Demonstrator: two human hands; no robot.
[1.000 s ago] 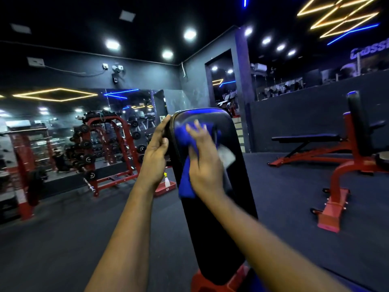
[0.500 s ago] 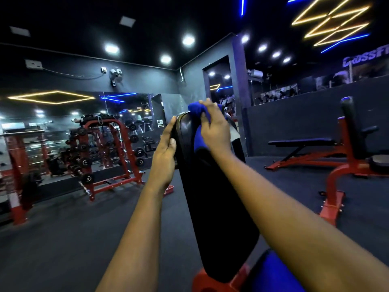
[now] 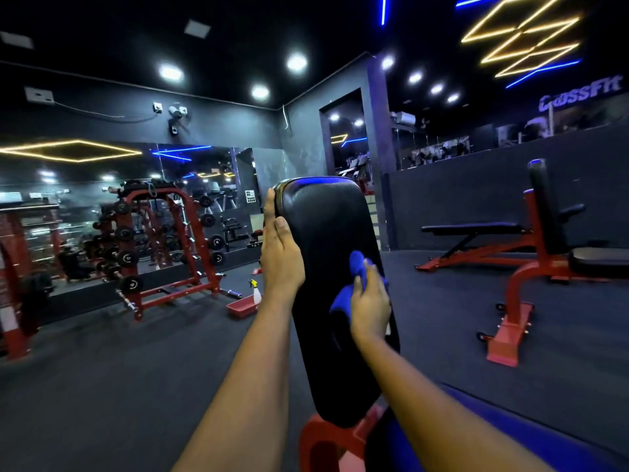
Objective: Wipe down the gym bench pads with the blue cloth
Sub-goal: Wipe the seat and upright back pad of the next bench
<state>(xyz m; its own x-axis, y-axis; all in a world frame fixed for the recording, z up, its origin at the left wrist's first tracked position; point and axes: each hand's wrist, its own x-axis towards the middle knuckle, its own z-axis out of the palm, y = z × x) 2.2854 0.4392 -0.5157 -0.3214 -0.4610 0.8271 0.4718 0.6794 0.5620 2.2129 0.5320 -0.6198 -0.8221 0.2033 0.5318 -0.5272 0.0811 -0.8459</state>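
An upright black back pad (image 3: 326, 240) of a red-framed gym bench stands in front of me, with its glossy top edge reflecting blue light. My left hand (image 3: 279, 253) rests on the pad's left edge near the top, fingers straight along the side. Lower down, my right hand (image 3: 369, 301) presses the bunched blue cloth (image 3: 343, 294) against the pad's right side, fingers curled over the cloth. The bench's red frame (image 3: 323, 437) shows at the bottom.
A spray bottle (image 3: 256, 292) stands in a red tray (image 3: 241, 308) on the dark floor to the left. Behind it is a red dumbbell rack (image 3: 163, 243) against a mirror wall. Other red benches (image 3: 510, 267) stand to the right.
My right hand has dragged the blue cloth from the pad's top edge down to the middle of its right side. My left hand stays on the left edge.
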